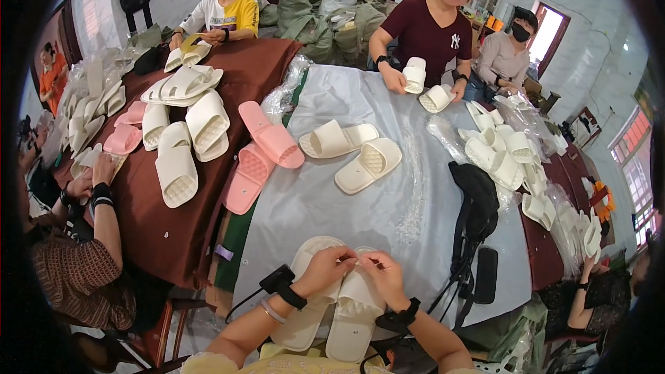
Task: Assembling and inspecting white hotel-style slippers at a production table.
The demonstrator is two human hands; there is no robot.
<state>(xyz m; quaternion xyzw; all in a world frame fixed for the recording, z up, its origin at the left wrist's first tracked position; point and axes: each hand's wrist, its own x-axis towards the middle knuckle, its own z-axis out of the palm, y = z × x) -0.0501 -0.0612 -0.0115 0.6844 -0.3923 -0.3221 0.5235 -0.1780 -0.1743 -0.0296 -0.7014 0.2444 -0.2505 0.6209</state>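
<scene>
Cream foam slipper pair (332,312) lying at tabletop (388,215) near edge; left hand (325,269) and right hand (383,273) pinching straps together, steadying pair.

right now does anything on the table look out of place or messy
Mostly tidy. The hands hold a cream pair side by side. The odd bit: the pink slippers lie across the seam between the brown cloth and the grey sheet, one upside down. A black bag sprawls among the white slippers.
</scene>
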